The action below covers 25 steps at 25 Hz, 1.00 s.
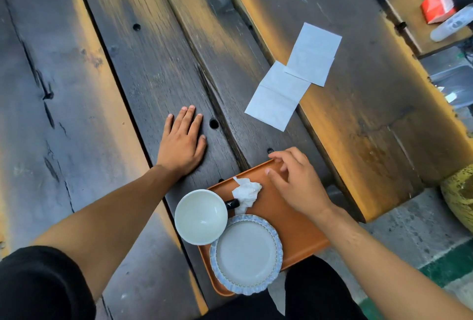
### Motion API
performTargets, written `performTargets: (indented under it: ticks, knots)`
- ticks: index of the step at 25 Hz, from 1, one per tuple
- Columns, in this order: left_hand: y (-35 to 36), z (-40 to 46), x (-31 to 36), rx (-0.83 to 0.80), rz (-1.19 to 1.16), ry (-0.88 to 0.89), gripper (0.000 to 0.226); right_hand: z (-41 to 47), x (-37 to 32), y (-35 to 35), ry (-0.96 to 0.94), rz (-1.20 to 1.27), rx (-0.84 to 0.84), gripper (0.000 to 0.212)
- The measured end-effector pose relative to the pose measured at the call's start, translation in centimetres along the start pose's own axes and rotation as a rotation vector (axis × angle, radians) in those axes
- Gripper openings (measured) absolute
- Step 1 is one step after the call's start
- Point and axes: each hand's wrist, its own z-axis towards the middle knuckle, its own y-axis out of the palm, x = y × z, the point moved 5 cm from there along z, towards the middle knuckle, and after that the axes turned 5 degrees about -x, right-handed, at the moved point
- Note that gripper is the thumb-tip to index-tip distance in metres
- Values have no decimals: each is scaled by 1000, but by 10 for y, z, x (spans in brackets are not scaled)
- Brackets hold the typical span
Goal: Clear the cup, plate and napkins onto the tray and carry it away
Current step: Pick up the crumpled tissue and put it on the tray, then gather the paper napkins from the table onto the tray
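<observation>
My left hand (182, 141) lies flat on the dark wooden tabletop (153, 63), palm down and fingers spread a little, holding nothing. It sits well to the left of the tray and does not touch it. My right hand (294, 178) hovers over the far end of the orange tray (289, 222), fingers loosely curled and apart, with the fingertips near the tray's far rim; I see nothing gripped in it, though I cannot tell whether the fingertips actually touch the rim.

Just beside my right hand, on the tray, a crumpled white napkin (246, 193) lies against the cup's dark handle. The cup (201, 216) is white inside and empty, and it stands at the tray's left edge, overhanging it slightly. The plate (246, 250), pale with a blue frilled rim, sits at the near end of the tray, tucked partly under the cup and jutting over the tray's near edge.

Farther out, two flat napkins (294, 76) lie unfolded on the tabletop, overlapping at one corner, well apart from the tray. At the far right corner a red carton (435, 9) and a pale bottle (451, 25) rest on another plank.
</observation>
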Motion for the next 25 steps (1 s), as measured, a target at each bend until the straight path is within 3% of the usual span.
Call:
performTargets:
  ticks: [7, 16, 25]
  knots:
    - [-6, 43, 40, 44, -24, 17, 59, 59, 39, -64, 64, -18, 208, 29]
    - [9, 65, 60, 29, -2, -51, 63, 146, 45, -78, -94, -248, 161, 50]
    - [6, 65, 56, 91, -39, -35, 59, 164, 44, -70, -145, -254, 222, 32]
